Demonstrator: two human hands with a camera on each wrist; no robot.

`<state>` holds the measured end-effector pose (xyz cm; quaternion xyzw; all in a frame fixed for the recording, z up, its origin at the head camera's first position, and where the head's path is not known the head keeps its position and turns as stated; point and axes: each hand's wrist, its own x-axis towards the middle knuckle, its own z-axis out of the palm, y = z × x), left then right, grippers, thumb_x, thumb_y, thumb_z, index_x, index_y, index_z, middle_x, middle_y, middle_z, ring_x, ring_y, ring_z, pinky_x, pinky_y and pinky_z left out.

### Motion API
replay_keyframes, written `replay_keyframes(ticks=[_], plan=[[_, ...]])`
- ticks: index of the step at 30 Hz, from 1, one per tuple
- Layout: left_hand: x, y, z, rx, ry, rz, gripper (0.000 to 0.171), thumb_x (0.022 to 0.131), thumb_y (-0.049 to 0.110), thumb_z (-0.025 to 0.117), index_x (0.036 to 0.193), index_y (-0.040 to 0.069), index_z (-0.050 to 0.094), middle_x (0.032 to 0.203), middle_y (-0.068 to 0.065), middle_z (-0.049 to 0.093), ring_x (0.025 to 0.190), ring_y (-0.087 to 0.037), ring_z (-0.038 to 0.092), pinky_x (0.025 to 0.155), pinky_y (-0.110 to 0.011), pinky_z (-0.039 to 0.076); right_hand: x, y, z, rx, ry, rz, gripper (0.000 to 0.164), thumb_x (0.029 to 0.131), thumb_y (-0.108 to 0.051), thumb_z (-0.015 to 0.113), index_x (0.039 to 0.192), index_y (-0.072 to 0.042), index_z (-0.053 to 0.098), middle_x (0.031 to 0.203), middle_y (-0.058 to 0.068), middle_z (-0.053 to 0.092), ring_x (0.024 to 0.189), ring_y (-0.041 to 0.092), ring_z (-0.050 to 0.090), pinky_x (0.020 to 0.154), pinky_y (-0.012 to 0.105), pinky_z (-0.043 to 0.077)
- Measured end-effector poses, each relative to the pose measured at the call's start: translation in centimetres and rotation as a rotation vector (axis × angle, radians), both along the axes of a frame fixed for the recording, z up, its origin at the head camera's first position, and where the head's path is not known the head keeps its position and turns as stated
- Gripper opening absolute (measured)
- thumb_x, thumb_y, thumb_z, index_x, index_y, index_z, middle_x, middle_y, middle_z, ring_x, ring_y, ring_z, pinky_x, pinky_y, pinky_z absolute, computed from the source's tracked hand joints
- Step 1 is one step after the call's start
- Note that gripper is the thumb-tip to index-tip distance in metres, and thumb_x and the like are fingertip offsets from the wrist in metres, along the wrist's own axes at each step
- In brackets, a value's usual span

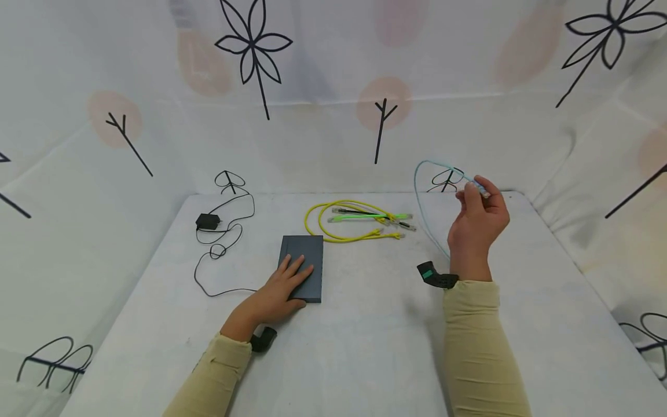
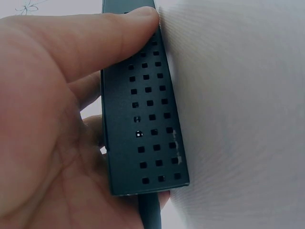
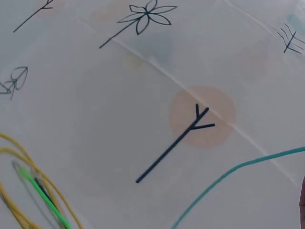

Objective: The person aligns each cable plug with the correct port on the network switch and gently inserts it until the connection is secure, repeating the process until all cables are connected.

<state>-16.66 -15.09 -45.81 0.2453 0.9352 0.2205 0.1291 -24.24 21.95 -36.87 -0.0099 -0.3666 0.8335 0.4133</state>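
My left hand (image 1: 281,289) rests on a flat dark grey network switch (image 1: 311,260), its fingers spread across the top. In the left wrist view, the thumb (image 2: 109,36) presses the switch's vented side (image 2: 147,119), and a black cord leaves the lower end. Raised above the right part of the table, my right hand (image 1: 476,226) pinches a light blue network cable (image 1: 418,185) near its plug end. The cable loops up and leftward, then drops behind the wrist. In the right wrist view only a length of the blue cable (image 3: 233,169) and a sliver of hand show.
Yellow network cables (image 1: 339,238) lie coiled behind the switch, with a short green cable (image 1: 365,218) and black ones across them. On the left lies a black power adapter (image 1: 208,221) with its thin cord (image 1: 195,272) running to the switch. Patterned white cloth (image 1: 323,145) stands behind the table.
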Motion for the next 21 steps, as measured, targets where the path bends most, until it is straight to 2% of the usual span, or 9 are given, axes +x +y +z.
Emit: replay_keyframes(ticks=[5, 9, 13, 17, 21], plan=[[-0.1, -0.1, 0.0, -0.007, -0.006, 0.003, 0.074, 0.094, 0.032, 0.064, 0.155, 0.024, 0.025, 0.165, -0.003, 0.006, 0.151, -0.034, -0.007, 0.117, -0.058, 0.018, 0.9, 0.7, 0.7, 0.199, -0.067, -0.223, 0.014, 0.085, 0.000, 0.069, 0.099, 0.001, 0.073, 0.076, 0.003, 0.060, 0.069, 0.017, 0.059, 0.075, 0.029, 0.049], [-0.2, -0.1, 0.0, -0.006, -0.005, 0.000, 0.074, 0.094, 0.032, 0.064, 0.155, 0.023, 0.025, 0.165, -0.004, 0.006, 0.151, -0.034, -0.007, 0.118, -0.059, 0.017, 1.8, 0.4, 1.4, 0.352, -0.105, -0.341, 0.014, 0.087, -0.004, 0.068, 0.100, -0.004, 0.074, 0.076, -0.004, 0.063, 0.067, 0.010, 0.059, 0.069, 0.024, 0.048], [-0.2, -0.1, -0.1, -0.011, 0.001, -0.003, 0.074, 0.094, 0.032, 0.064, 0.155, 0.023, 0.025, 0.165, -0.005, 0.007, 0.151, -0.034, -0.007, 0.118, -0.059, 0.017, 2.1, 0.2, 1.5, 0.443, -0.167, -0.352, 0.015, 0.087, -0.003, 0.069, 0.102, -0.003, 0.074, 0.084, -0.008, 0.063, 0.073, 0.006, 0.059, 0.073, 0.019, 0.048], [-0.1, -0.1, -0.1, -0.012, 0.003, -0.003, 0.074, 0.094, 0.033, 0.064, 0.155, 0.024, 0.025, 0.165, -0.004, 0.007, 0.151, -0.034, -0.007, 0.117, -0.058, 0.018, 1.6, 0.7, 0.6, 0.575, -0.228, -0.359, 0.019, 0.089, -0.006, 0.068, 0.107, -0.005, 0.072, 0.092, -0.014, 0.059, 0.085, 0.004, 0.059, 0.080, 0.017, 0.048], [-0.1, 0.0, 0.0, -0.009, -0.001, 0.000, 0.074, 0.093, 0.033, 0.064, 0.155, 0.024, 0.025, 0.165, -0.003, 0.006, 0.151, -0.033, -0.007, 0.117, -0.058, 0.018, 1.2, 1.3, -0.1, 0.760, -0.217, -0.408, 0.020, 0.092, -0.008, 0.064, 0.109, -0.004, 0.073, 0.092, -0.022, 0.052, 0.086, -0.001, 0.055, 0.082, 0.016, 0.046]])
